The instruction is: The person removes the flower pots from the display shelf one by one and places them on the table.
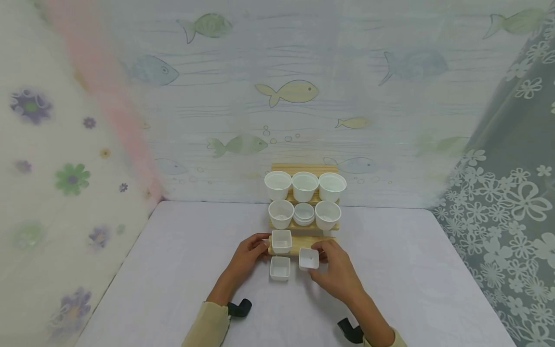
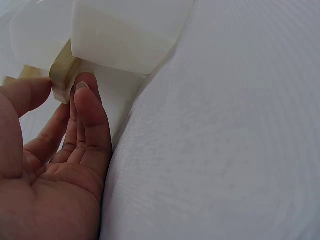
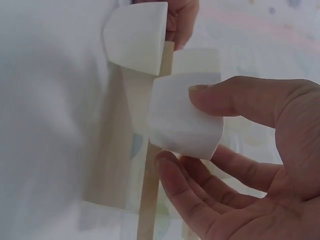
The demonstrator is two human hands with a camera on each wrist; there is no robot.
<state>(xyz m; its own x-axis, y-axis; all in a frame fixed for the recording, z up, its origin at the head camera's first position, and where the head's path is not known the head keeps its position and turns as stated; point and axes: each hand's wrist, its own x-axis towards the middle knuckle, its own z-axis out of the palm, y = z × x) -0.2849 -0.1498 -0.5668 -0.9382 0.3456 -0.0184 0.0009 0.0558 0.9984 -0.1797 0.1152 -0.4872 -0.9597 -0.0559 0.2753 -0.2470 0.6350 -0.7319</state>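
Note:
My left hand (image 1: pixel 247 253) pinches the left end of the lowest wooden shelf (image 1: pixel 318 243) between thumb and fingers; the strip's end (image 2: pixel 62 72) shows in the left wrist view. With thumb and fingertips, my right hand (image 1: pixel 338 272) grips a small square white cup (image 1: pixel 309 259), tilted in front of that shelf. In the right wrist view the thumb presses on one side of this cup (image 3: pixel 175 117). Another square cup (image 1: pixel 282 241) sits at the shelf's left end, beside my left fingers. A third square cup (image 1: pixel 280 268) is just in front of it.
Behind, round white cups stand on two higher wooden tiers: three on the top one, including a cup (image 1: pixel 305 185), and more on the middle one, with a smaller cup (image 1: pixel 304 213) at its centre. The white-covered table (image 1: pixel 195 231) meets a fish-patterned curtain (image 1: pixel 286 120).

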